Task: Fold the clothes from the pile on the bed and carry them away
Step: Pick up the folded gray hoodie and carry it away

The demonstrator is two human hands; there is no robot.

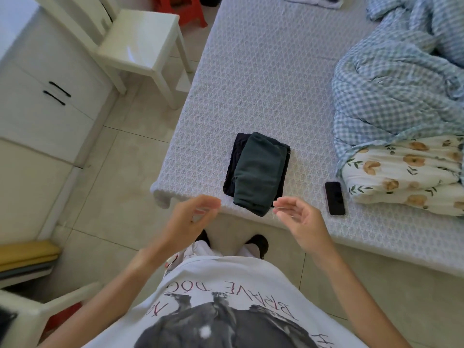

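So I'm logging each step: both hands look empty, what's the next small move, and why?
Probably lower both hands onto the folded dark clothes and grip them. The left hand and right hand hover open on either side of the stack's near end, which sits at the bed edge.

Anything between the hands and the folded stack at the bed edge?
Nothing visible. The left hand and right hand hover open on either side of the folded clothes, not touching them. The phone lies off to the right, clear.

Bright, even daylight; shadows soft. Glare on chair [140, 38] seat. Wide-angle bending at edges. Both hands slightly motion-blurred; bed [263, 79] weave sharp.
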